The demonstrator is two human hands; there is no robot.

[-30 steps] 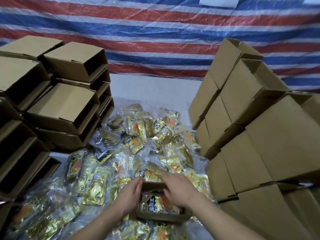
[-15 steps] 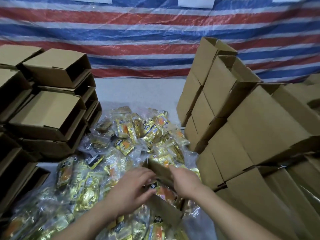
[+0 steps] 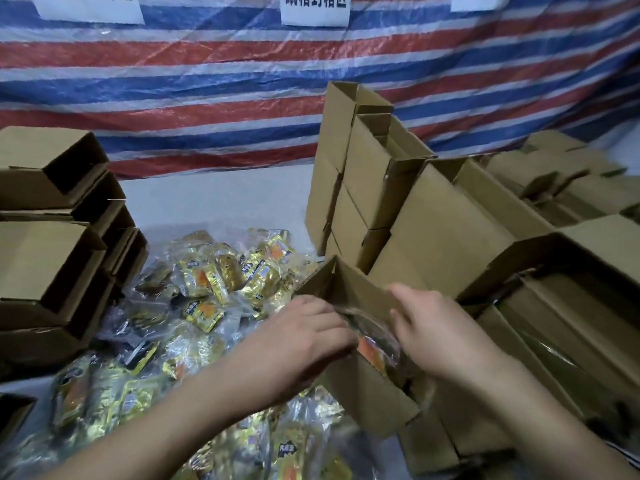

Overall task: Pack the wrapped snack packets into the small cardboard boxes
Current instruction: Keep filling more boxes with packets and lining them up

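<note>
Nearest the camera, two bare forearms reach in from the bottom edge. The left hand point(image 3: 304, 337) lies palm down over the near left edge of a small open box point(image 3: 363, 386), its fingers curled at the opening; whether that grip is clamped on the cardboard or on a packet cannot be told through the blur. The right hand point(image 3: 436, 327) has its fingers curled over the box's right side at the upright flap point(image 3: 349, 289), so this grip is closed on the box. The box sits tilted between the two hands, its mouth facing up, and inside it shows a wrapped packet point(image 3: 370, 348) with an orange patch, partly hidden by both hands.

Under and left of the box, a loose heap of snack packets point(image 3: 214, 296) in clear and gold wrap spreads across the table point(image 3: 214, 202), running from the bottom edge up past the hands.

To the right, just beside the right forearm, closed boxes lie stacked in rows point(image 3: 561, 341). On the left stands a stack of empty boxes point(image 3: 52, 258) with their dark openings facing the heap. Farther back on the right rises a taller pile of boxes point(image 3: 367, 178), some with their top flaps open.

Behind everything hangs a red, white and blue striped tarp point(image 3: 207, 81), with white paper signs point(image 3: 314, 8) along its top edge.
</note>
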